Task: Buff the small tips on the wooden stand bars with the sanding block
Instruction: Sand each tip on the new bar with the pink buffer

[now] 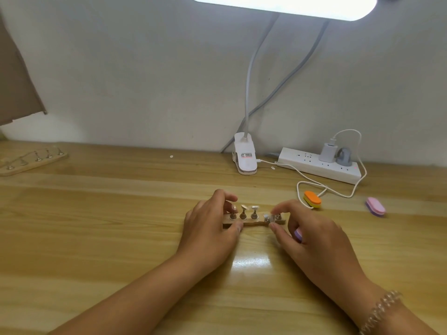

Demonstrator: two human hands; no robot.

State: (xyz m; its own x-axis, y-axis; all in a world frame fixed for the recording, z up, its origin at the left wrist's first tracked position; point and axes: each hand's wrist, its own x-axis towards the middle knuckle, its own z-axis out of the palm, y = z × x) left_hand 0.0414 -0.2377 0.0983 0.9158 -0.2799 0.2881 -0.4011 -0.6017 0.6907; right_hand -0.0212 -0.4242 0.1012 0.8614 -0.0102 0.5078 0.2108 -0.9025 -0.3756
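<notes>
My left hand [210,228] gripped the stand bar [251,223]; my right hand [312,235], sanding block [298,234] tucked in, pinched a tip [267,217], seemingly light and fragile.

The right hand [316,243] hides most of the sanding block [299,234] — the left hand [208,235] covers the stand bar [252,224] at one end.

Small craft desk against a plain wall, likely at home.

A wooden desk [96,238] stands against a bare white wall [145,81]. A clip-on lamp [244,155] sits at the back, its lit head overhead, beside a power strip [312,166] with a charger [327,152] plugged in. An orange block [312,199] and a pink block [375,206] lie about. A stand bar [254,223] with little pegs sits in front, and a second bar [31,163] lies far left.
</notes>
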